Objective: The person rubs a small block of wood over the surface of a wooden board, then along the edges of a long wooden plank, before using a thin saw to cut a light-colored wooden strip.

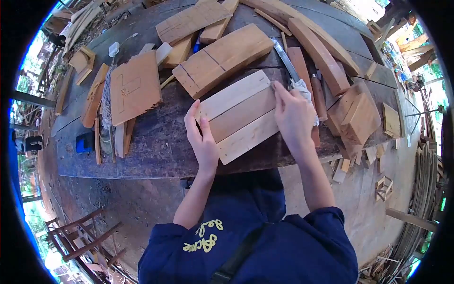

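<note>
A flat wooden panel (243, 113) of three strips, two pale outer ones and a browner middle one, is tilted over the near edge of the workbench (156, 158). My left hand (202, 139) grips its left end, thumb on the top face and fingers along the edge. At the right end, my right hand (294, 113) has its fingers closed around the panel's edge, index fingertip by the upper corner. The undersides of both grips are hidden. Just beyond my right hand lie a crumpled white cloth (302, 88) and a narrow metal blade (285, 59).
A thick block with dark lines (222, 59) lies beyond the panel. Left is a board with a drawn outline (136, 87); a blue object (85, 142) sits near it. Curved timbers (321, 56), a wooden-handled tool (318, 94) and stacked blocks (354, 116) crowd the right.
</note>
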A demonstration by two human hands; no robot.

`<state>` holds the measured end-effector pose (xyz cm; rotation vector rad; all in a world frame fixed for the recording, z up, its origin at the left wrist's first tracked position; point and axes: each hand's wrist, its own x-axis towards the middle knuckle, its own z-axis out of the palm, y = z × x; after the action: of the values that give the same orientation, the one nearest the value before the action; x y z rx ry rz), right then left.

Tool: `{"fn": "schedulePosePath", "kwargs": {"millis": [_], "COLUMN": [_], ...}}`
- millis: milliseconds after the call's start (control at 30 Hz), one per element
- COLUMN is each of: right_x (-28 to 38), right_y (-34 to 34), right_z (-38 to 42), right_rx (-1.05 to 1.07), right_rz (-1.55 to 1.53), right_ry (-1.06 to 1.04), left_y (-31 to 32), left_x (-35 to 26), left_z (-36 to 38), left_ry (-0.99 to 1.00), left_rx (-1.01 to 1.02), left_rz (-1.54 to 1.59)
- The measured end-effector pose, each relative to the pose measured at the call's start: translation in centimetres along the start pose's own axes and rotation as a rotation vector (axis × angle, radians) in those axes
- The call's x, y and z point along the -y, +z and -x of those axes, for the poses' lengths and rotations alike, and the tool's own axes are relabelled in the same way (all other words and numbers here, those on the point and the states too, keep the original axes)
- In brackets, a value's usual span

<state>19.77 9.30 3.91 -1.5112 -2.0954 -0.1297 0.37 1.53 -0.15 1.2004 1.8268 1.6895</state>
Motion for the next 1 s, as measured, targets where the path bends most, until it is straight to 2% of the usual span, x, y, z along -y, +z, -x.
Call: {"fn": "schedulePosePath", "kwargs": {"millis": [67,133,233,267,333,400,467,533,667,800,867,900,1000], "right_x": [1.4,2.4,3.3,3.1,2.3,1.6,1.1,1.9,3.1,4.5,5.3,5.4,6.1], "right_y": [0.6,0.0,-1.1,-1.0,-1.0,-1.2,-0.5,0.0,0.9,1.2,1.1,1.3,1.2], "right_z": [-0.2,0.3,1.4,1.2,0.4,-1.0,-1.4,-1.4,-0.6,0.5,0.9,1.1,1.7], "right_rx": [0.108,0.174,0.283,0.276,0.133,0.092,0.089,0.194,0.192,0.100,0.174,0.147,0.161], "right_rz": [0.164,0.098,-0.114,-0.110,-0.258,-0.158,-0.016,0.048,0.096,0.195,0.225,0.309,0.291], "right_ry": [0.026,-0.005,-0.225,-0.224,-0.143,-0.108,-0.013,-0.002,-0.030,-0.105,-0.085,-0.122,-0.124], "left_y": [0.0,0.0,0.0,0.0,0.0,0.0,0.0,0.0,0.1,0.0,0.1,0.1,0.1], "left_x": [-0.1,0.0,0.2,0.2,0.0,0.0,0.3,0.1,-0.1,0.0,-0.1,0.0,0.2], "left_z": [0.0,-0.1,0.0,0.0,0.1,0.0,0.0,0.1,0.2,0.2,0.2,0.3,0.2], "left_ry": [-0.014,-0.028,-0.012,-0.019,-0.012,0.007,0.047,0.010,-0.015,0.000,0.004,0.009,0.035], "left_rx": [-0.004,-0.010,-0.016,-0.017,-0.021,-0.023,-0.031,-0.029,-0.038,-0.026,-0.037,-0.034,-0.043], "left_rz": [0.010,0.018,0.026,0.026,0.040,0.011,0.039,0.011,0.044,0.036,0.000,0.005,0.008]}}
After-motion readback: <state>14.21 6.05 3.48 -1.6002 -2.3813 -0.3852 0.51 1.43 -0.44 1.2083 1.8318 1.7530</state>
